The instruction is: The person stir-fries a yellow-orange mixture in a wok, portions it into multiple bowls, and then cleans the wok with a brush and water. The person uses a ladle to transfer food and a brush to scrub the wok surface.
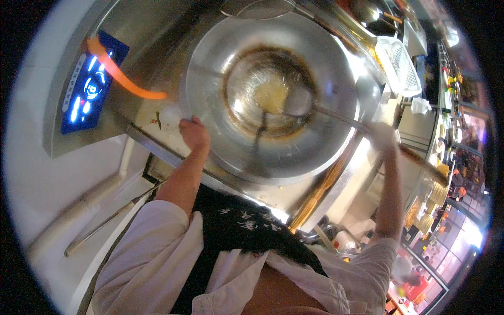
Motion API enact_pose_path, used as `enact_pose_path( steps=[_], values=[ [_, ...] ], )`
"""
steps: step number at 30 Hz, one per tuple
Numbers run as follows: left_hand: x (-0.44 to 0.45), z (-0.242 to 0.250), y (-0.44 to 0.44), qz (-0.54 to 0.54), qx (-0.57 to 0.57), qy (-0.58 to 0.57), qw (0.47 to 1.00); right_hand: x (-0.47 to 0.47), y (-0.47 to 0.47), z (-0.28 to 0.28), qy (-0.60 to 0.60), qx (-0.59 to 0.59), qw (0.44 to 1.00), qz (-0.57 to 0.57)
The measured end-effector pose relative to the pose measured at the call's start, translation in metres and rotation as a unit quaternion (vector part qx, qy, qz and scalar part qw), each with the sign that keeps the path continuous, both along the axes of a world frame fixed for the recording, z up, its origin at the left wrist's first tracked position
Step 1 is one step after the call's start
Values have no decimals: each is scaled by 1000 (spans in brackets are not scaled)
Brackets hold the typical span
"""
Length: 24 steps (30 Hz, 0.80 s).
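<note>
A large metal wok (220,153) with a browned ring inside lies before me. Yellowish liquid (271,94) pools at its bottom. My right hand (380,136) is closed round the long handle of a metal ladle (300,101), whose bowl is down in the wok beside the liquid. My left hand (195,134) is at the wok's near left rim with its fingers curled; whether it grips the rim is not clear.
An orange curved spout (130,80) hangs left of the wok, by a lit control panel (91,88). A round strainer (258,8) is beyond the rim. Right of the wok are a bamboo brush (321,195) and a white plastic basket (398,67).
</note>
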<state>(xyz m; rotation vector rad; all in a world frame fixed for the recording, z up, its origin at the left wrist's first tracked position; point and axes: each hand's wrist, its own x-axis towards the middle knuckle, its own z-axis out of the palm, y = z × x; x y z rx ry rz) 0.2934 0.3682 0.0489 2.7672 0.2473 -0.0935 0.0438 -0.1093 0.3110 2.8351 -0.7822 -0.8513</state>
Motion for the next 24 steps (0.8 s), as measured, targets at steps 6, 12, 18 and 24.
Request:
enact_pose_path(
  steps=[6, 12, 18, 24],
  values=[
    [1, -6, 2, 0, 2, 0, 1000, -16, -50, 59, 111, -80, 990, 31],
    [0, -10, 2, 6, 14, -2, 1000, -28, -66, -68, 48, 47, 996, -66],
    [3, 6, -4, 10, -1, -3, 1000, 44, 11, -190, -85, 159, 984, 7],
    [0, -9, 7, 65, -94, 28, 993, 95, 60, -177, -257, 437, 842, -184]
  ],
)
